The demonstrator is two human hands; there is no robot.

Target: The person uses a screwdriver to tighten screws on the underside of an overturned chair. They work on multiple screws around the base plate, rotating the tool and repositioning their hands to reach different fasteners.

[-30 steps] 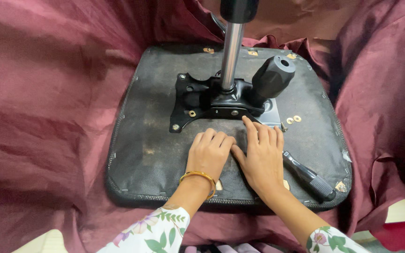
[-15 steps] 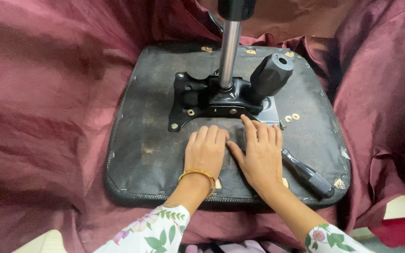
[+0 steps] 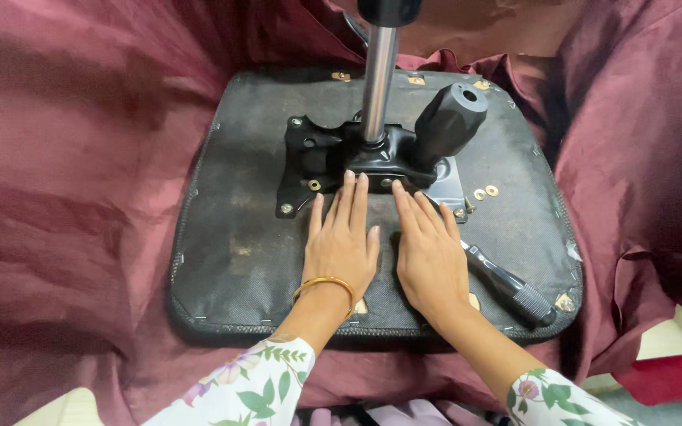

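Note:
An upturned chair seat (image 3: 238, 237) with a black fabric underside lies in front of me. A black metal mounting plate (image 3: 333, 158) is bolted at its middle, with a chrome gas cylinder (image 3: 378, 79) rising from it and a black knob lever (image 3: 447, 118) angled to the right. My left hand (image 3: 342, 241) lies flat and open on the seat, fingertips touching the plate's near edge. My right hand (image 3: 429, 252) lies flat beside it, fingers spread, resting partly over a black-handled tool (image 3: 511, 288) that points toward the plate.
Two small brass washers (image 3: 485, 192) lie on the seat right of the plate. Maroon cloth (image 3: 80, 197) surrounds the seat on all sides. A pale surface edge (image 3: 672, 339) and a red object (image 3: 668, 383) show at the lower right.
Both hands have slid forward from the seat's middle toward the mounting plate; the left fingertips now reach its edge. The view has shifted closer.

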